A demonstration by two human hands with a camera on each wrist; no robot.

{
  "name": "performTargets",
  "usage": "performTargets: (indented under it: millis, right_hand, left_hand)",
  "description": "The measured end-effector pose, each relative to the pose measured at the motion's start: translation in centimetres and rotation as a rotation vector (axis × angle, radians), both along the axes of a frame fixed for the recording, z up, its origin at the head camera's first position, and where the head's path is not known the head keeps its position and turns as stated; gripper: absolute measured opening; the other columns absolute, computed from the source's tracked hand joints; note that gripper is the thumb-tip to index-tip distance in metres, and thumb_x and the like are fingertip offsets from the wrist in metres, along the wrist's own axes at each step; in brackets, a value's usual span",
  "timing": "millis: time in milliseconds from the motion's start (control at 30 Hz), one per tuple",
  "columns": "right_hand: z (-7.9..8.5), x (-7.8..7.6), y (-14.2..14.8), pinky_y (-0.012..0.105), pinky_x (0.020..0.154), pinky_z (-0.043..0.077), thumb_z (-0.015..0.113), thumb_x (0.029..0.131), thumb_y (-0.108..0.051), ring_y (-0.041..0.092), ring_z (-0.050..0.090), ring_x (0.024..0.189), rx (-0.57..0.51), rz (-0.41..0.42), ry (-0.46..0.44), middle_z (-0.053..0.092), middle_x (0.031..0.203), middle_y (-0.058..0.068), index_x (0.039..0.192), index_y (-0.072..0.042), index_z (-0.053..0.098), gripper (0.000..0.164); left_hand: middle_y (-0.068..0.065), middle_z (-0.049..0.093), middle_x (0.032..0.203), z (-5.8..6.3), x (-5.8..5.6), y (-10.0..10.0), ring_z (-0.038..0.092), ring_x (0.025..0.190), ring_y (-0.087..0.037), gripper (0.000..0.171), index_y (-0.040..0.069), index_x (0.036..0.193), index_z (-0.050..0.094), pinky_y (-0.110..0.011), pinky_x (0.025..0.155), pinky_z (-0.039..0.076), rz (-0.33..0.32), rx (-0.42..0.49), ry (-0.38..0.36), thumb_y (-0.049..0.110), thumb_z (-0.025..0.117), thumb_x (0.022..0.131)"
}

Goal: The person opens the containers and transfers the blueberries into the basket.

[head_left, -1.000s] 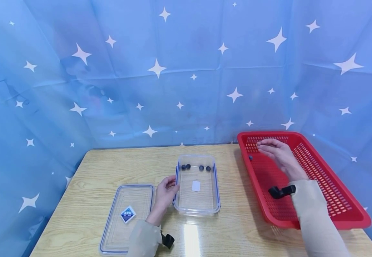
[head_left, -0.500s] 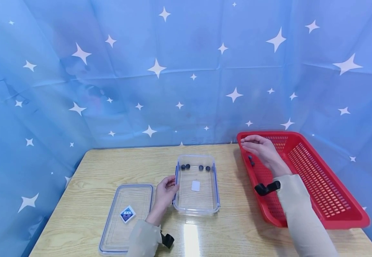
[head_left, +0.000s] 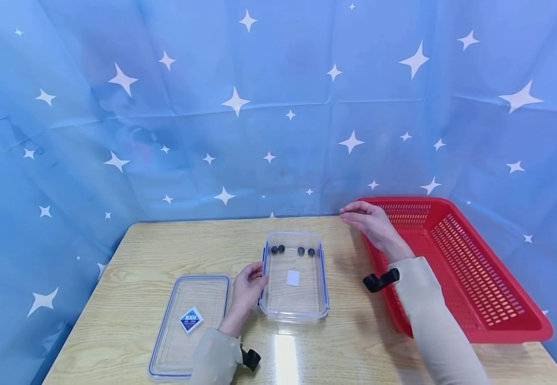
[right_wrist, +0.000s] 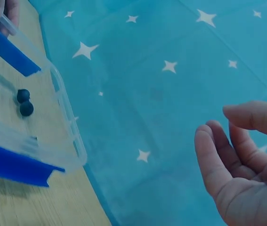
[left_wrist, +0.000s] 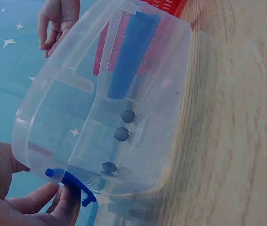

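A clear food container [head_left: 302, 299] with blue side clips stands on the table, several blueberries [head_left: 300, 251] near its far end. My left hand [head_left: 248, 286] grips its left wall; in the left wrist view, fingers [left_wrist: 65, 202] lie against the blue clip [left_wrist: 76, 186]. My right hand [head_left: 372, 224] is raised over the left rim of the red basket [head_left: 456, 267], between it and the container. Its fingers are curled with thumb and fingertips close together. No object shows between them in the right wrist view, and I cannot tell whether something small is hidden there.
The container's clear lid [head_left: 167, 342] with a blue border and a diamond label [head_left: 191, 320] lies flat left of the container, partly behind the left sleeve. A blue curtain [head_left: 187, 133] with white stars hangs behind the wooden table [head_left: 350, 331].
My right hand has moved left from above the inside of the basket to over its left rim. It now covers the blueberries seen there before. My left hand stays on the container.
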State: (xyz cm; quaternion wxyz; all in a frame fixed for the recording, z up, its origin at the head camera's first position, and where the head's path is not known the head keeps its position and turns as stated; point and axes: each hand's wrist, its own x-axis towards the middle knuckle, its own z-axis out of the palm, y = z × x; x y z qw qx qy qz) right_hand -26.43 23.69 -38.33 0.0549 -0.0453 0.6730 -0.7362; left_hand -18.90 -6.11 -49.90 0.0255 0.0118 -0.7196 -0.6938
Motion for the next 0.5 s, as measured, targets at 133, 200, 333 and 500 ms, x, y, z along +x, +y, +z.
performTargets:
  millis: [133,200,333,500]
  right_hand:
    - [-0.2,-0.3,-1.1,0.02,0.084,0.052,0.06,0.089,-0.002,0.013,0.063,0.093,-0.021,0.024,-0.005,0.066,0.096,0.001,0.1,-0.002,0.057,0.011]
    - [-0.3,-0.4,-1.8,0.02,0.084,0.052,0.06,0.089,-0.001,0.012,0.063,0.091,-0.038,0.034,-0.007,0.066,0.095,0.001,0.098,-0.003,0.058,0.01]
    - [-0.6,-0.5,-3.0,0.021,0.083,0.053,0.059,0.089,0.001,0.01,0.063,0.088,-0.048,0.046,-0.01,0.065,0.093,0.001,0.096,-0.004,0.059,0.009]
    - [-1.1,-0.5,-4.3,0.022,0.083,0.053,0.057,0.089,0.005,0.012,0.063,0.088,-0.09,0.074,-0.027,0.065,0.093,0.003,0.095,-0.002,0.059,0.01]
  left_hand:
    - [-0.032,0.055,0.111,0.6,0.3,0.0,0.054,0.104,-0.043,0.035,-0.017,0.116,0.052,-0.024,0.085,0.052,-0.003,0.008,-0.001,-0.009,0.059,0.083]
    - [-0.034,0.054,0.111,1.3,0.6,0.0,0.053,0.105,-0.045,0.035,-0.018,0.116,0.051,-0.024,0.085,0.053,-0.006,0.012,-0.006,-0.01,0.058,0.082]
    - [-0.036,0.053,0.11,2.6,1.1,0.0,0.052,0.105,-0.049,0.035,-0.021,0.115,0.049,-0.028,0.085,0.053,-0.013,0.007,-0.002,-0.012,0.057,0.082]
    - [-0.032,0.056,0.109,1.6,0.7,0.0,0.055,0.103,-0.043,0.035,-0.019,0.115,0.051,-0.026,0.085,0.053,-0.005,0.005,0.008,-0.01,0.058,0.082]
